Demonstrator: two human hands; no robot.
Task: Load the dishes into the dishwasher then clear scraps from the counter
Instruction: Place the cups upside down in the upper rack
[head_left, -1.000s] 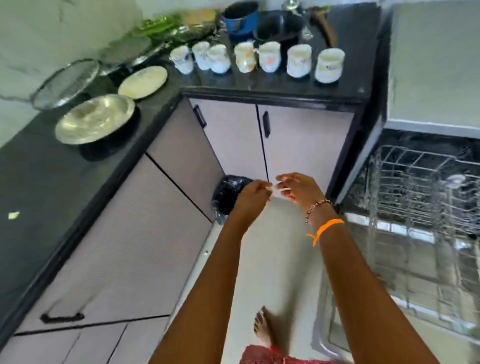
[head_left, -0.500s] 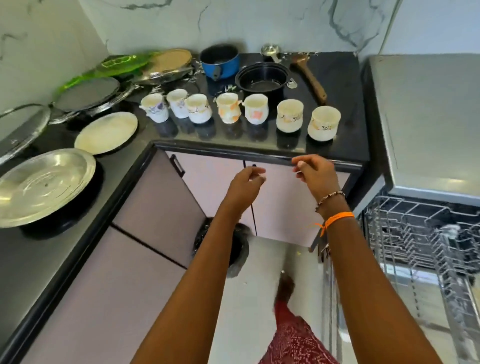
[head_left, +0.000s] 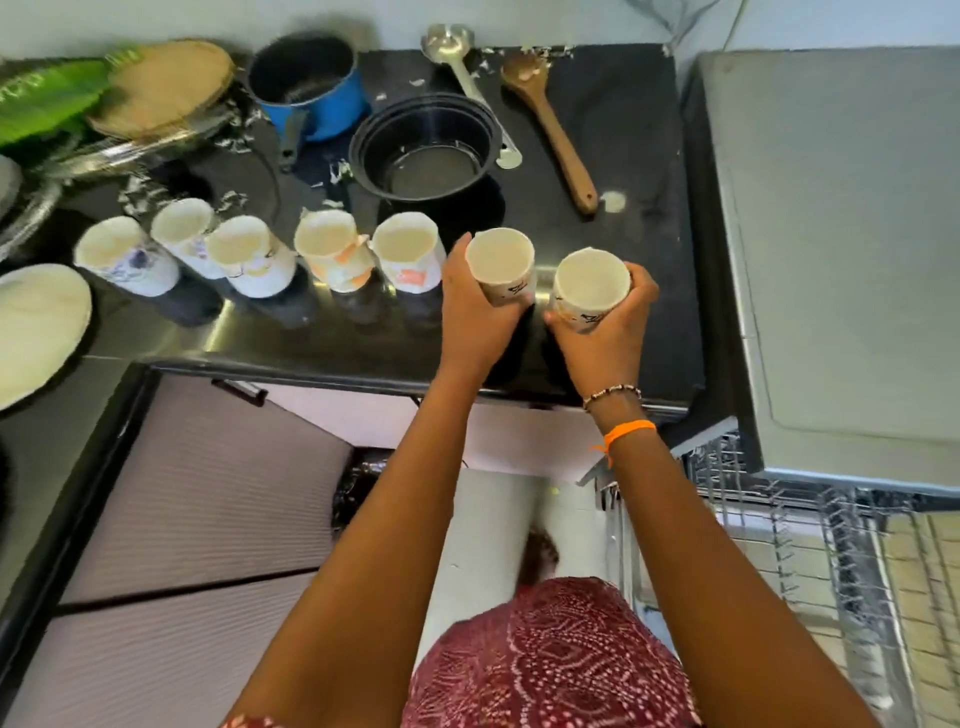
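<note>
While both arms reach forward over the front edge of the black counter (head_left: 639, 156), each hand is wrapped round a white mug. The left hand (head_left: 475, 317) curls its fingers and thumb round the left mug (head_left: 501, 265), gripping its side from the left, wrist straight and forearm angled up from below. The right hand (head_left: 610, 327) grips the right mug (head_left: 589, 288) from the right and below, thumb at the near left side, fingers round the far right side; a beaded bracelet (head_left: 613, 393) and an orange band (head_left: 628, 430) sit on that wrist. The two mugs are just beside each other near the counter's front edge, toward its right end; whether they rest on the surface or are lifted off it cannot be told.

To their left, five more white mugs (head_left: 332, 249) stand in a row along the same front edge. Behind them, toward the back edge, sit a black bowl (head_left: 423, 148), a blue saucepan (head_left: 311, 85), a steel ladle (head_left: 457, 57) and a wooden spoon (head_left: 556, 124), with pale scraps (head_left: 340, 171) scattered among them. A cream plate (head_left: 36, 327) lies on the left run of the counter. The dishwasher rack (head_left: 831, 545) is pulled out at the lower right, below the grey dishwasher top (head_left: 841, 234).
</note>
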